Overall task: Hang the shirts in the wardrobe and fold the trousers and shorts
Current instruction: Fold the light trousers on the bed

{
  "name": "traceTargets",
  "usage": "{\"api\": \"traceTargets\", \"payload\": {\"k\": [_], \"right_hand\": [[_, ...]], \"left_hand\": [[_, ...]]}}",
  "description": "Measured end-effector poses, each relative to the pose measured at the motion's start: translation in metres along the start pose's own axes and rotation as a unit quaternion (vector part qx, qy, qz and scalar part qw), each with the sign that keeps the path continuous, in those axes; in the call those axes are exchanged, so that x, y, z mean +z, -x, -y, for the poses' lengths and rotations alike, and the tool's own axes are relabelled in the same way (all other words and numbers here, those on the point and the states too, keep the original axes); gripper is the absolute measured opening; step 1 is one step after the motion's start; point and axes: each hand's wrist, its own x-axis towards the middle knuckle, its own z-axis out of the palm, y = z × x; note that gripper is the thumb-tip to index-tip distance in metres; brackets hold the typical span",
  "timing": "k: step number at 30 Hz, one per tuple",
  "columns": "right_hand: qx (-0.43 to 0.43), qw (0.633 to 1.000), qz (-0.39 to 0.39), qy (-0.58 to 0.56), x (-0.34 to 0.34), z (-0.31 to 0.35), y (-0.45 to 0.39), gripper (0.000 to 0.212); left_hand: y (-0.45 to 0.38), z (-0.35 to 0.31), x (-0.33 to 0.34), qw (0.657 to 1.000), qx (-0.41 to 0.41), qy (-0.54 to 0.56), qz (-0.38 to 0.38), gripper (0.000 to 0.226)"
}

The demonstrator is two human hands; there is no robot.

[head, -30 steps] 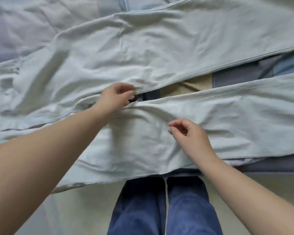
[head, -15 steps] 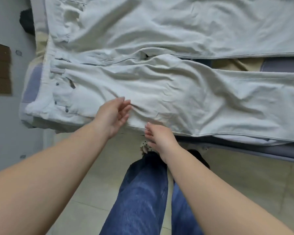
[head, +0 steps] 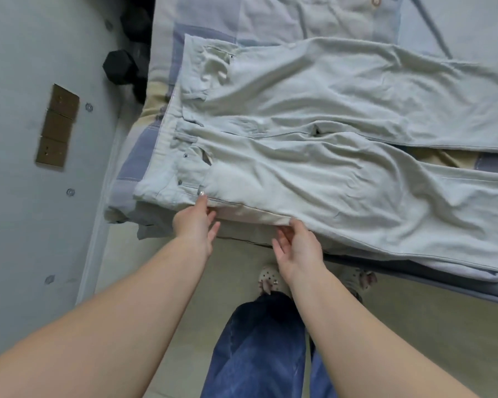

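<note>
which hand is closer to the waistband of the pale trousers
Left. The left hand reaches the near edge just beside the waistband; the right hand sits further along the near leg, away from it.

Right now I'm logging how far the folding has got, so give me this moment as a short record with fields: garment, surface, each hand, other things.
garment: pale green trousers, spread flat, unfolded, waistband to the left, legs running off to the right
surface: bed with patchwork cover
left hand: fingers straight, tips touching the trousers' near edge by the waistband
right hand: open, fingers at the near edge, further along the leg
folding: not yet begun
other things: dark dumbbell on the floor beside the bed
</note>
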Motion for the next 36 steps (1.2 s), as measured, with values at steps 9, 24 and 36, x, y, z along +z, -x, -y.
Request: {"api": "traceTargets", "payload": {"k": [9,24,36], "right_hand": [[-0.157,0.979,-0.009,0.132,0.027,0.046,0.03,0.007],[-0.345,0.913,0.009,0.218,0.208,0.229,-0.057,0.021],[-0.516,0.547,0.013,0.659,0.217,0.253,-0.17,0.047]], "left_hand": [[0.006,-0.049,-0.004,0.996,0.058,0.064,-0.023,0.012],[-0.067,-0.218,0.173,0.923,0.352,-0.152,0.04,0.019],[-0.158,-0.193,0.212,0.778,0.503,-0.37,-0.071,0.045]]}}
